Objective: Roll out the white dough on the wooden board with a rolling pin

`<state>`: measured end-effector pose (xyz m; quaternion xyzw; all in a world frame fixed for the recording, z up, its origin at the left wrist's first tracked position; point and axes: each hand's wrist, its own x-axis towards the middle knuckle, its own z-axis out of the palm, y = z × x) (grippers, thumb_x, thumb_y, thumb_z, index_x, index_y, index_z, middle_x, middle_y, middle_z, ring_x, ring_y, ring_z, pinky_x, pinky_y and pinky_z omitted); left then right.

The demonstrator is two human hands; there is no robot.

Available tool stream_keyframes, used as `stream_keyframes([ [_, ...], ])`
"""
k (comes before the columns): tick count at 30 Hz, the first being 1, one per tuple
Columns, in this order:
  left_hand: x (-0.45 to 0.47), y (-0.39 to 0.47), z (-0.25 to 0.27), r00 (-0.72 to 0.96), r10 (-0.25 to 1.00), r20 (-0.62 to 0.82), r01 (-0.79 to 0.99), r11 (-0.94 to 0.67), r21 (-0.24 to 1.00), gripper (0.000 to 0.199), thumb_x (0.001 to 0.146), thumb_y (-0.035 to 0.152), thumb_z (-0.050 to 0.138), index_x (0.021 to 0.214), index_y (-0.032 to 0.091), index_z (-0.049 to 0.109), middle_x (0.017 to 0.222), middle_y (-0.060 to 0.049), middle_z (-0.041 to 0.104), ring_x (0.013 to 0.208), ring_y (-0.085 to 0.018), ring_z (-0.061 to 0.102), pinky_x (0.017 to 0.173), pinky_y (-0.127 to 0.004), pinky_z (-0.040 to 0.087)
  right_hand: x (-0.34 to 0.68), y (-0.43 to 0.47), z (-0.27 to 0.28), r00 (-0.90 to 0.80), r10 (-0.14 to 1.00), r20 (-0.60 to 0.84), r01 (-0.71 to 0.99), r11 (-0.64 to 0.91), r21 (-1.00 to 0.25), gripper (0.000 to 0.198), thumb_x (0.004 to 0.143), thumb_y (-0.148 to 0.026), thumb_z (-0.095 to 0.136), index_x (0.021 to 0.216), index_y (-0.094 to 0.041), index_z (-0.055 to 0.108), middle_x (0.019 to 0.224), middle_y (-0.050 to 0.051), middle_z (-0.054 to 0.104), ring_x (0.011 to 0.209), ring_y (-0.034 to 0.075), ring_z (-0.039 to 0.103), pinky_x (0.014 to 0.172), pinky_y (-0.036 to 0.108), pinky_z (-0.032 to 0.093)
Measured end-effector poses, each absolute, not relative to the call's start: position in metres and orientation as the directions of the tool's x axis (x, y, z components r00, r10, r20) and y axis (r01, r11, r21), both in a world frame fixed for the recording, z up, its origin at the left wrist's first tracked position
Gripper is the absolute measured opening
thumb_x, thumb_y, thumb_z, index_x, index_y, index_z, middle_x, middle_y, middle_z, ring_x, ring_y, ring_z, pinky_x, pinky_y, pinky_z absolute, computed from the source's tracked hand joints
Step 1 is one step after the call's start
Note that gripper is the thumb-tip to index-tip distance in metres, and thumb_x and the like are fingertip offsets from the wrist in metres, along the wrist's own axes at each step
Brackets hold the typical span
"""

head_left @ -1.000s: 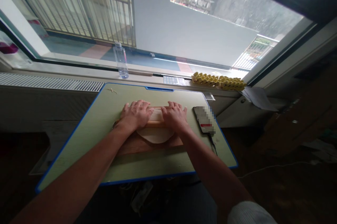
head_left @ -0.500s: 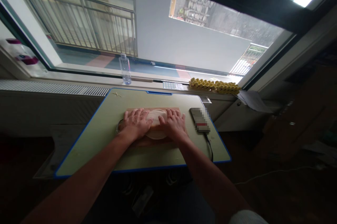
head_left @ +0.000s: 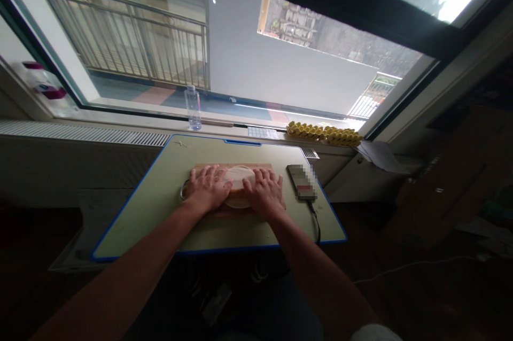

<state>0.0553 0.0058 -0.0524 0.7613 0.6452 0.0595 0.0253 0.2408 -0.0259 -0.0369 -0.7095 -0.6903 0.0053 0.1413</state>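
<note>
A thin round sheet of pale dough [head_left: 239, 172] lies on a wooden cutting board [head_left: 232, 214]. Across it runs a wooden rolling pin [head_left: 239, 192], visible only as a short band between my hands. My left hand [head_left: 208, 186] lies flat over the pin's left part, fingers stretched forward and apart. My right hand [head_left: 264, 188] rests likewise over the right part, its thumb pointing inward towards the other. Both palms hide the pin's ends. A metal loop [head_left: 183, 190] shows at the board's left edge.
The board sits on a small light green table [head_left: 148, 212] with a blue rim. A phone [head_left: 298, 180] with a cable lies on the right. Dough scraps [head_left: 181, 144] lie at the far left corner. A clear bottle [head_left: 193, 111] and yellow egg trays [head_left: 323, 133] are on the windowsill.
The camera view has shifted slightly. The rolling pin's visible band appears a little farther from me on the dough; both hands keep their flat pose.
</note>
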Motion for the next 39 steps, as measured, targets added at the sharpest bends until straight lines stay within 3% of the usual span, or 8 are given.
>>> stream_keyframes([
  [7,0.058,0.023,-0.045,0.136,0.991,-0.003,0.981,-0.134,0.138,0.070,0.106,0.061,0.027,0.165,0.032,0.050,0.178,-0.008,0.041,0.165,-0.033,0.032,0.134,-0.063,0.018,0.244,-0.006,-0.034,0.056,0.988,0.142,0.972,-0.021,-0.236,0.059,0.109,-0.061,0.048,0.151,-0.023,0.062,0.160,0.013,0.060,0.151,0.036,0.045,0.128,0.060,0.025],
  [16,0.058,0.048,-0.040,0.165,0.986,-0.007,0.970,-0.161,0.180,0.070,0.105,0.062,0.028,0.161,0.029,0.055,0.175,-0.012,0.045,0.161,-0.036,0.037,0.130,-0.071,0.023,0.246,0.022,-0.031,0.059,0.992,0.110,0.968,-0.030,-0.247,0.063,0.108,-0.064,0.049,0.152,-0.021,0.061,0.159,0.015,0.060,0.149,0.036,0.048,0.126,0.060,0.029],
  [25,0.058,0.078,-0.043,0.134,0.979,0.155,0.948,-0.172,0.267,0.062,0.102,0.058,0.040,0.145,0.022,0.067,0.158,-0.017,0.062,0.146,-0.037,0.053,0.128,-0.067,0.028,0.248,0.057,-0.033,0.081,0.984,0.157,0.963,-0.037,-0.268,0.055,0.108,-0.058,0.051,0.143,-0.017,0.065,0.154,0.018,0.064,0.143,0.035,0.054,0.123,0.057,0.034],
  [30,0.059,0.096,-0.043,0.114,0.981,0.157,0.950,-0.154,0.271,0.057,0.101,0.055,0.045,0.139,0.022,0.070,0.152,-0.018,0.066,0.139,-0.037,0.058,0.125,-0.064,0.032,0.249,0.076,-0.034,0.087,0.985,0.152,0.963,-0.044,-0.266,0.053,0.109,-0.057,0.049,0.140,-0.018,0.066,0.152,0.019,0.064,0.143,0.035,0.054,0.122,0.058,0.033],
  [39,0.064,0.121,-0.042,0.114,0.984,0.135,0.965,-0.142,0.220,0.055,0.101,0.053,0.044,0.137,0.020,0.070,0.152,-0.018,0.065,0.142,-0.037,0.055,0.127,-0.063,0.027,0.251,0.105,-0.039,0.079,0.983,0.166,0.970,-0.038,-0.241,0.051,0.108,-0.054,0.052,0.140,-0.017,0.066,0.152,0.019,0.065,0.144,0.036,0.054,0.124,0.064,0.031],
])
